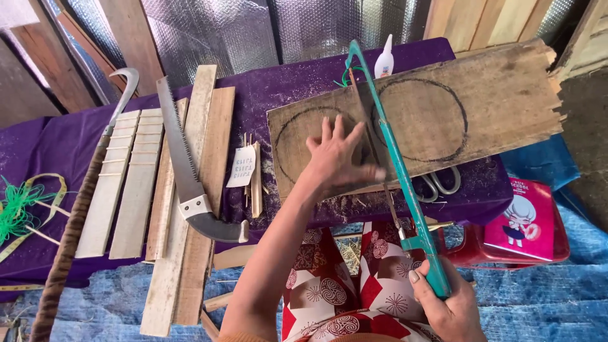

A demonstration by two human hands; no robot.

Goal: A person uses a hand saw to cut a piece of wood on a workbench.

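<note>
We see a desk (285,82) draped in purple cloth. A weathered wooden board (481,95) marked with two drawn circles lies on it and juts past its near edge. Our left hand (335,155) presses flat on the board, fingers (326,130) spread apart over the left circle. Just right of those fingers a teal coping saw (396,158) crosses the board between the circles. Our right hand (446,297) holds its handle, fingers wrapped tight. Left of the fingers lie wooden slats (123,183) and a pruning saw (187,171); beyond them stands a small glue bottle (384,61).
</note>
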